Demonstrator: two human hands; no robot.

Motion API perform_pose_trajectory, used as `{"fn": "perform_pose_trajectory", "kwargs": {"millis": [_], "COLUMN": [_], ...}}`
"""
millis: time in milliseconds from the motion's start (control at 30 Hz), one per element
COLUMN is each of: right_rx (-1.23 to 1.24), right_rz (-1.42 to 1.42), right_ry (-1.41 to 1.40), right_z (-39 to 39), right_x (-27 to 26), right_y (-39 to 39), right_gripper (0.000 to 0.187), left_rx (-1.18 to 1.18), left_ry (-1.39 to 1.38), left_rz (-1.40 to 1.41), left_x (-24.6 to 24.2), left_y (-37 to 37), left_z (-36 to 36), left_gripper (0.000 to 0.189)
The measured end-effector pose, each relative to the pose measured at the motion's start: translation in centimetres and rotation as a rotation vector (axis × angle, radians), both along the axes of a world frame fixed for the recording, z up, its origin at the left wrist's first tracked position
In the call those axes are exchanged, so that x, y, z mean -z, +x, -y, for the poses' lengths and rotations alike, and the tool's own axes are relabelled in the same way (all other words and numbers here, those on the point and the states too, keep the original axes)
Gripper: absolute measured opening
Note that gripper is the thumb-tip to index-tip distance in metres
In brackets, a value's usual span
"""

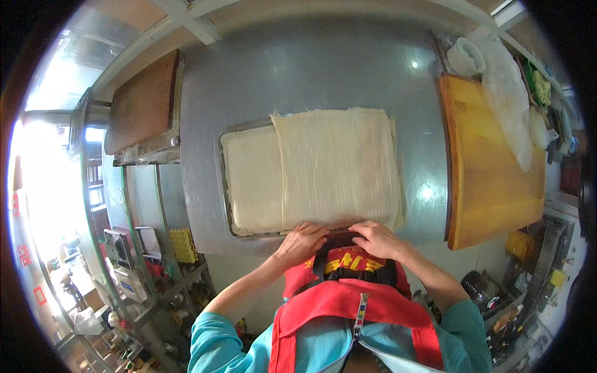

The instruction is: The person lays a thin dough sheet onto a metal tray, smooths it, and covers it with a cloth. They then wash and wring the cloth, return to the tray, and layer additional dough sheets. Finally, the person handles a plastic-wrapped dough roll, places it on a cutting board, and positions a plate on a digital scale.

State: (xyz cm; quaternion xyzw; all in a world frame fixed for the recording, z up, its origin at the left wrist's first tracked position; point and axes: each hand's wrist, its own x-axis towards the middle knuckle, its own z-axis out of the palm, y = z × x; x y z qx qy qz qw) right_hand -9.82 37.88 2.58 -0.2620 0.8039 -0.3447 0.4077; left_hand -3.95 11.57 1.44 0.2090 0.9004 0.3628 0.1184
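Note:
On the steel table before me is a shallow metal tray (226, 205) with a smooth, pale layer (254, 179) in it, possibly dough or bean curd. A thin, cream-coloured upper sheet (338, 163), finely wrinkled, covers the middle and right and laps past the tray's right side. Its left edge leaves a strip of the layer bare. My left hand (305, 240) and my right hand (375, 240) are close together at the sheet's near edge. Both have curled fingers and appear to pinch that edge, though the fingertips are partly hidden.
The steel tabletop (298, 70) stretches beyond the tray. At right lies a yellow wooden board (494, 186) with a clear plastic bag (506, 93) on it, near a white tub (465, 57). A brown board (144, 100) stands at left. My red apron (354, 303) is close to the table's near edge.

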Motion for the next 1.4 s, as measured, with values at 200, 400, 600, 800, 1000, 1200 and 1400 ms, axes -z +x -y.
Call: {"fn": "perform_pose_trajectory", "kwargs": {"millis": [200, 400, 600, 800, 1000, 1200, 1400], "right_rx": [0.249, 0.095, 0.148, 0.211, 0.221, 0.178, 0.226], "right_rz": [-0.594, -0.885, -0.67, -0.742, -0.666, -0.773, -0.71], "right_ry": [-0.144, 0.027, 0.245, 0.111, 0.174, 0.18, 0.188], "right_z": [3.1, 5.7, 5.0, 4.6, 4.2, 4.4, 4.7], "right_x": [-0.1, 4.3, 5.9, 5.6, 6.0, 6.3, 6.2], "right_y": [-10.5, -20.7, -22.0, -22.3, -22.6, -22.6, -22.4], "right_gripper": [0.025, 0.025, 0.027, 0.026, 0.023, 0.022, 0.023], "left_rx": [-0.275, -0.235, -0.217, -0.32, -0.44, -0.277, -0.243], "left_ry": [-0.09, -0.187, -0.225, -0.02, -0.081, -0.328, -0.185], "left_rz": [-0.316, -0.404, -0.287, -0.4, -0.227, -0.3, -0.361], "left_x": [0.3, 3.0, 4.7, 4.5, 4.8, 4.2, 5.9], "left_y": [-12.1, -20.6, -21.6, -21.0, -20.3, -21.4, -22.6], "left_z": [2.8, 3.0, 4.5, 6.7, 8.6, 4.6, 1.4], "left_gripper": [0.023, 0.026, 0.027, 0.021, 0.02, 0.023, 0.025]}}
